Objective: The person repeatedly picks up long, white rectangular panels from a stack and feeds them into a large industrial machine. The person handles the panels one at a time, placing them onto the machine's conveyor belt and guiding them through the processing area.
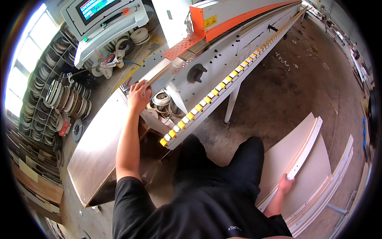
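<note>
Far left: wall racks (pixel 59 95) full of edge-banding coils, well clear of both hands.

Left hand (pixel 139 95) lies flat, fingers spread and relaxed, gripping nothing. It presses on the infeed end of the edge-banding machine (pixel 223 44), at the corner where the metal infeed guide (pixel 167 73) meets the brown side table (pixel 95 151). Control panel (pixel 105 20) sits above it, untouched.

Roller rail (pixel 217 91) with yellow and white wheels runs along the machine's front edge. No panel on it.

Right hand (pixel 285 185) is down at the person's right side, fingers curled around the edge of the top white panel (pixel 296 149) in a stack (pixel 318 179) standing on edge on the floor.

Risks, my read:
- one-handed edge grip on a large panel: could twist, slip, or tip the leaning stack
- left hand sits right at the infeed: pinch point if the feed is running
- offcut curls on the floor (pixel 286 61): slip hazard under load
</note>
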{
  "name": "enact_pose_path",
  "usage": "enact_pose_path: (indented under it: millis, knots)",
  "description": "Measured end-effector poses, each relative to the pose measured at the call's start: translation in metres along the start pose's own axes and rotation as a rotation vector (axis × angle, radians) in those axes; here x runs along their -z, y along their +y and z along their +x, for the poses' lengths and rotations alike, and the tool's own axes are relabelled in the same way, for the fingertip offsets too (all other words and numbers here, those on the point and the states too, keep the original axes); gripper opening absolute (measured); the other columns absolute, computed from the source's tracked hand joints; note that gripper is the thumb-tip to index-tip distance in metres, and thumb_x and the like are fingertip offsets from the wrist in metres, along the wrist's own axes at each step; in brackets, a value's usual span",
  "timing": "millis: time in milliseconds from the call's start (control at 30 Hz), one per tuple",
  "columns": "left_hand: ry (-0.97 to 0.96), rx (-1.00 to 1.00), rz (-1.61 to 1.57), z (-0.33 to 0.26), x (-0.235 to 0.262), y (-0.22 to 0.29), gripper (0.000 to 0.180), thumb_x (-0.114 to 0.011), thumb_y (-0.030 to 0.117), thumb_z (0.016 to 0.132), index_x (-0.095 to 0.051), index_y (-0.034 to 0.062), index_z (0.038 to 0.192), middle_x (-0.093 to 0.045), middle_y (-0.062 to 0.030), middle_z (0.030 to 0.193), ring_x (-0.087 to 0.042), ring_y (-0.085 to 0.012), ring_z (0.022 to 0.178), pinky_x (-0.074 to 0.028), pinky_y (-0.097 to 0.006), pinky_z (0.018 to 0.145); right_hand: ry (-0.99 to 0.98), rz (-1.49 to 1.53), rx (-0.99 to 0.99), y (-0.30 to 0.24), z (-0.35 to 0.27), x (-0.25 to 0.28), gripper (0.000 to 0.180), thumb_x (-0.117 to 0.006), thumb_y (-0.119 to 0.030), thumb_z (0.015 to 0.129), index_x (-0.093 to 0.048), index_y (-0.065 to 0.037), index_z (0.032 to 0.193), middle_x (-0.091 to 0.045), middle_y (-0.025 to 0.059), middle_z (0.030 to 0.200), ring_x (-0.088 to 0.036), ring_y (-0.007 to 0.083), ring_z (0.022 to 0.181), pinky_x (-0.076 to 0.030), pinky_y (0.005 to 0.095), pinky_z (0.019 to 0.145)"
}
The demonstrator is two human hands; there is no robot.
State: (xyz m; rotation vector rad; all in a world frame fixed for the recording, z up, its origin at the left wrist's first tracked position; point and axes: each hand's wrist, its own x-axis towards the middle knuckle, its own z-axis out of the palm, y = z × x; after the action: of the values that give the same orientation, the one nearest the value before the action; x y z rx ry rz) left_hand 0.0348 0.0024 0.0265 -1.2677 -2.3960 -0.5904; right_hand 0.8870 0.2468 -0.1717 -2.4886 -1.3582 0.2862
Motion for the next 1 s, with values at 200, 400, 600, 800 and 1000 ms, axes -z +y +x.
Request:
enact_pose_path:
  millis: [200,400,600,800,1000]
  knots:
    - [-0.007,-0.004,0.008,0.001,0.001,-0.002,0.042,-0.069,0.03,0.1,-0.077,0.0154,0.139,-0.068,-0.0062,0.155,-0.057,-0.0358,0.145,-0.046,-0.047,0.122,-0.009,0.005,-0.012,0.001,0.001,-0.003,0.084,-0.069,-0.055,0.094,-0.05,-0.005,0.158,-0.072,0.0262,0.141,-0.071,0.0474,0.125,-0.057,0.058,0.104]
    - [-0.02,0.001,0.018,-0.001,0.001,-0.005,0.045,-0.068,0.03,0.101,-0.074,0.014,0.143,-0.068,-0.0052,0.155,-0.056,-0.0343,0.146,-0.046,-0.046,0.123,-0.015,-0.023,-0.015,-0.005,0.001,0.001,0.086,-0.069,-0.056,0.094,-0.05,-0.002,0.158,-0.07,0.0276,0.144,-0.071,0.0474,0.126,-0.057,0.0576,0.104]
    - [-0.007,0.032,0.006,0.001,0.001,0.006,0.05,-0.068,0.03,0.102,-0.07,0.014,0.15,-0.067,-0.0047,0.156,-0.056,-0.0343,0.146,-0.045,-0.046,0.124,-0.04,-0.046,-0.026,0.004,0.008,0.001,0.093,-0.069,-0.062,0.095,-0.046,-0.002,0.163,-0.068,0.0272,0.147,-0.07,0.0466,0.128,-0.057,0.0569,0.106]
    - [-0.023,0.042,0.007,0.001,0.004,0.003,0.05,-0.069,0.03,0.102,-0.071,0.0154,0.15,-0.067,-0.0035,0.157,-0.056,-0.0326,0.147,-0.045,-0.045,0.124,-0.008,-0.025,-0.061,-0.008,-0.001,0.007,0.101,-0.069,-0.071,0.094,-0.04,-0.009,0.169,-0.061,0.0226,0.16,-0.064,0.0433,0.139,-0.052,0.0569,0.114]
    - [-0.013,0.025,0.007,0.001,0.001,0.001,0.048,-0.068,0.03,0.102,-0.072,0.0155,0.148,-0.067,-0.0033,0.156,-0.056,-0.0332,0.147,-0.045,-0.045,0.124,-0.022,-0.031,-0.091,-0.011,0.0,0.01,0.104,-0.069,-0.075,0.094,-0.038,-0.011,0.17,-0.058,0.0207,0.164,-0.061,0.0429,0.143,-0.05,0.0559,0.117]
